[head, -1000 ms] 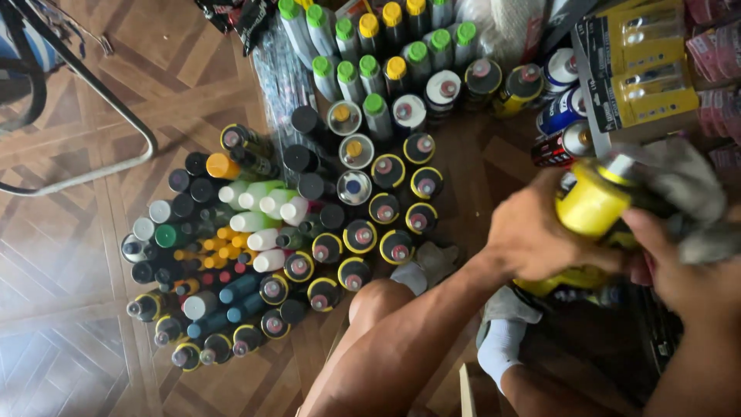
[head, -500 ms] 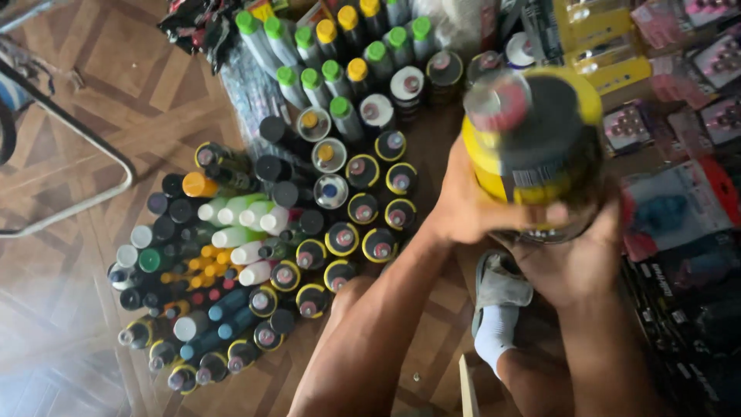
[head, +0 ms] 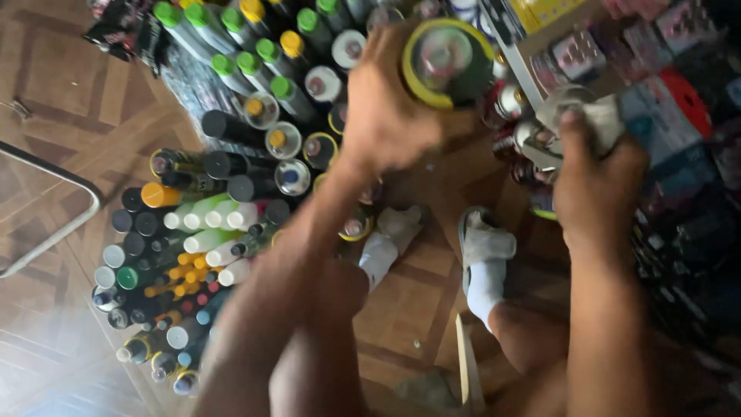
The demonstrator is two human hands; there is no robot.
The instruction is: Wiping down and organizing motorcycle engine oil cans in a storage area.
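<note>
The left hand (head: 386,108) is gripping a yellow-and-black spray can (head: 446,62) with fingers wrapped tight around its body, holding it up at about twelve o'clock in the view with its clear cap facing the camera. The right hand (head: 598,181), at two o'clock, is clutching a pale crumpled cloth (head: 598,116) in closed fingers. Many capped cans (head: 201,232) are standing crowded on the wooden floor (head: 54,100) at nine o'clock, beside two white-socked feet (head: 482,255).
</note>
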